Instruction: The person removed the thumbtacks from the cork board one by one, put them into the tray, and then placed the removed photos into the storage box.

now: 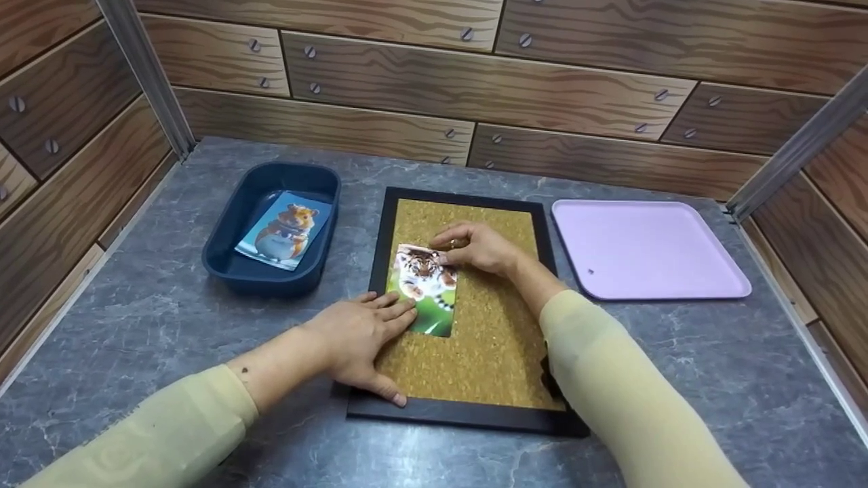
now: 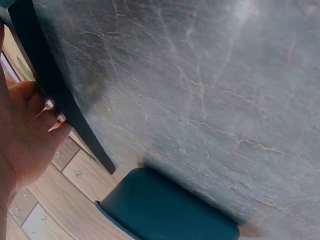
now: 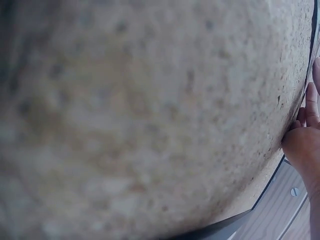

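A tiger picture [image 1: 420,308] lies upright on the left part of a black-framed cork board [image 1: 488,359]. My left hand [image 1: 356,335] rests with spread fingers across the board's left edge, its fingertips on the picture's lower left side and its thumb on the lower frame. My right hand [image 1: 481,249] is at the picture's upper right corner, thumb against the corner and bent fingers just above it. A tiny pale spot shows beside the thumb; I cannot tell whether those fingers pinch something. In the right wrist view, blurred cork fills most of the frame beside my fingers [image 3: 311,107].
A dark blue bin [image 1: 271,283] stands left of the board, with a hamster picture [image 1: 288,230] inside it. At the right lies a pale purple tray [image 1: 658,251] bearing one small dark item [image 1: 590,272]. Wood-patterned walls [image 1: 380,74] enclose the grey marbled table [image 1: 122,325].
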`<state>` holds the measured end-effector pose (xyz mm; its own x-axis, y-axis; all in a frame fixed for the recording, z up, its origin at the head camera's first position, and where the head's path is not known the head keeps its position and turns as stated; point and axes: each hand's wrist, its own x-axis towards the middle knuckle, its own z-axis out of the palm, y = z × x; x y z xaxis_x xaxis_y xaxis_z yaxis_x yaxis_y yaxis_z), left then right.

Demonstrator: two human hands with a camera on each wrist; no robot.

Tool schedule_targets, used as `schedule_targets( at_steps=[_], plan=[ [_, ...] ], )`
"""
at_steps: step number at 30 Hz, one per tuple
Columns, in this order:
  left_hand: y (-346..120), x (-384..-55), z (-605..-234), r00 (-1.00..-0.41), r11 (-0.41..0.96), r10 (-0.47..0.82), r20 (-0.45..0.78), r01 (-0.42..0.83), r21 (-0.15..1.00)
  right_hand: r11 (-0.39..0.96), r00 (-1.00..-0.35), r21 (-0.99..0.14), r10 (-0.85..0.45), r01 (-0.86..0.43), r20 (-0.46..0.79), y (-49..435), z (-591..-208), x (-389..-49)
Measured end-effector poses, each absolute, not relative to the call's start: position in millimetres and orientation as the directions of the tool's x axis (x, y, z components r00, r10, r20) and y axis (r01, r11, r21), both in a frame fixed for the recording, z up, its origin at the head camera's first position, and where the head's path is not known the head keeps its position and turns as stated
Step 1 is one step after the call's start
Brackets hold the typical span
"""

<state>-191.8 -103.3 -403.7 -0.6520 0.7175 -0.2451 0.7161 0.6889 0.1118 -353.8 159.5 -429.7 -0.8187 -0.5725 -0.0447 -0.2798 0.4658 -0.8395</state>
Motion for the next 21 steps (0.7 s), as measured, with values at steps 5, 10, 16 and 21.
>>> schedule_targets(
  at_steps=[5,10,16,21],
  plan=[
    [-103.8,-191.0,-403.1,-0.653,0.688,0.719,-0.239,0.717,0.111,0.484,-0.826,-0.828,-0.562,-0.282,-0.048,158.4,-431.2,-354.0],
    [-103.8,-190.8,-403.4,-0.653,0.685,0.722,-0.229,0.722,0.099,0.506,-0.821,-0.805,-0.569,-0.310,-0.042,158.2,-431.0,-354.0],
    [-103.9,-191.1,-403.8,-0.651,0.682,0.725,-0.224,0.723,0.109,0.517,-0.820,-0.796,-0.571,-0.317,-0.044,158.8,-431.3,-353.6],
    [-103.9,-191.1,-403.6,-0.652,0.685,0.724,-0.227,0.718,0.122,0.509,-0.815,-0.800,-0.578,-0.317,-0.045,158.5,-431.7,-353.7]
  ],
)
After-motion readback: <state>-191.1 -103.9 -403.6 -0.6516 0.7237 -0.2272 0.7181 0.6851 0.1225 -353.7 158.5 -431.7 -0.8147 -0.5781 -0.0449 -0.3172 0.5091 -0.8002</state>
